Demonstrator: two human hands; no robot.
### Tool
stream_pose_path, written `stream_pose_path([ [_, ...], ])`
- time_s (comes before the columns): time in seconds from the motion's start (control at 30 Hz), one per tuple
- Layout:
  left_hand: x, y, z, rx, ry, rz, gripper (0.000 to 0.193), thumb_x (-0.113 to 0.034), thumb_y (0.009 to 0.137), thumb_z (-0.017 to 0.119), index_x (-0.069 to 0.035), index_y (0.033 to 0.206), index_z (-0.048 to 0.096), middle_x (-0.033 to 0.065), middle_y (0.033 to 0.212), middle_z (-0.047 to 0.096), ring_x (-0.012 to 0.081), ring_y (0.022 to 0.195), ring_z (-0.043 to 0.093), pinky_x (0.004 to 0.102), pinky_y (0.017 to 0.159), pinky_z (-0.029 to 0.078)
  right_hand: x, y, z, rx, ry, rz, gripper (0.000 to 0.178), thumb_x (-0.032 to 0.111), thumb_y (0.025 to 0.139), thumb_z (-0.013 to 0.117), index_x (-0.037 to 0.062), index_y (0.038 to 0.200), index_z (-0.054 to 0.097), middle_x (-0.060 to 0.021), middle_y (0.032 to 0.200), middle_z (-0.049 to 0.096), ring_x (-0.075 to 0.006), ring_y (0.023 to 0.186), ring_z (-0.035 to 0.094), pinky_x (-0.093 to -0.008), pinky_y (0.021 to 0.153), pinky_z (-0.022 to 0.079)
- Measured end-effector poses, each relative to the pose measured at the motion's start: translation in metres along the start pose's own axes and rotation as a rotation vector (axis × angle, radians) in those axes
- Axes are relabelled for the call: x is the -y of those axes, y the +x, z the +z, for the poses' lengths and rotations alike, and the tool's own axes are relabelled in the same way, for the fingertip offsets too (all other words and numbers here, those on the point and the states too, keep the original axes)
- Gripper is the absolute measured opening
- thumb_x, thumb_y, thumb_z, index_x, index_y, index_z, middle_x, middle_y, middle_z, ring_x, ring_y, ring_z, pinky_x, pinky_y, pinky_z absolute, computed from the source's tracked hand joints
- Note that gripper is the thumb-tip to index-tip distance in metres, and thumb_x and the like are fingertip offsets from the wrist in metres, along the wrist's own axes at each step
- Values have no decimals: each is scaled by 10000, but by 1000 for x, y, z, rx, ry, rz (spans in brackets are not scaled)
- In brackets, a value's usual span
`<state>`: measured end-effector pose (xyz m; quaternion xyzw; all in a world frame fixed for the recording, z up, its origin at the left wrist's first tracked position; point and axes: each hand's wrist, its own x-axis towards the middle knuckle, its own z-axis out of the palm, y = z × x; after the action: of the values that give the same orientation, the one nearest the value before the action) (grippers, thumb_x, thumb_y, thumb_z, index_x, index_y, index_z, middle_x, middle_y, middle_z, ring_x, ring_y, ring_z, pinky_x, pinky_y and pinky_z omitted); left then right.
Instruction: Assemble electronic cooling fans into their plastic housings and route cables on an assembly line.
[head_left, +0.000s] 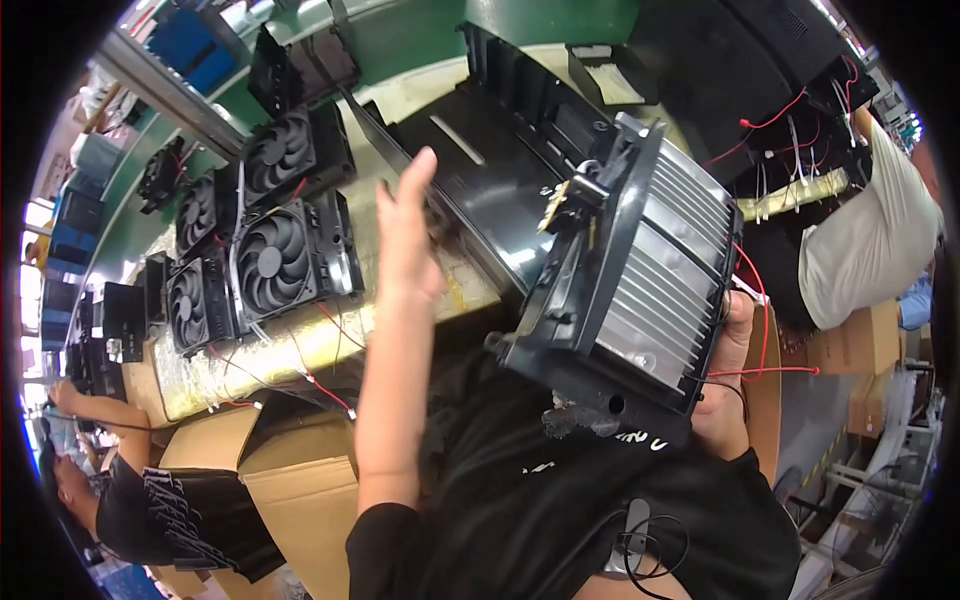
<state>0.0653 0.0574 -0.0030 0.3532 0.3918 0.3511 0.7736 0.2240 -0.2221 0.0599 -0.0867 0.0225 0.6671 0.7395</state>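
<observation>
In my right hand (730, 375), fingers wrapped round its right side, is a black plastic unit with a silver finned heatsink (665, 275), held up and tilted before my chest. Red and black wires hang from it near that hand. A small part with brass-coloured pins (556, 208) shows on its left side. My left hand (408, 245) is raised with fingers stretched out, slightly blurred and holding nothing. It appears beside the edge of a large black plastic housing (460, 165), which lies open on the bench.
Several black fans (275, 258) in frames, with loose wires, stand left on the padded bench (465, 285). Below them is an open cardboard box (300, 475). A co-worker in black (190, 520) is at far left; another person's light sleeve (870, 235) is at right, beside a large black case (735, 75).
</observation>
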Motion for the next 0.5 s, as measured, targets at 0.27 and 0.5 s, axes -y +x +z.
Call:
stream_pose_path([
  [0.27,7,-32,9,-18,-217,109,1018,-143,820,772,-95,1543,56,130,1268,508,213,1074,543,398,845,473,-7,35,-2,-371,-101,-102,638,154,825,697,202,1393,410,-106,1446,407,-288,1331,419,-501,1081,393],
  [0.5,21,-51,0,10,-228,145,1009,-111,835,750,-62,1544,33,132,1329,479,178,1080,524,299,894,446,-7,51,-13,-117,33,-124,449,294,880,590,76,1272,592,-141,1304,595,-323,1212,546,-533,1020,428],
])
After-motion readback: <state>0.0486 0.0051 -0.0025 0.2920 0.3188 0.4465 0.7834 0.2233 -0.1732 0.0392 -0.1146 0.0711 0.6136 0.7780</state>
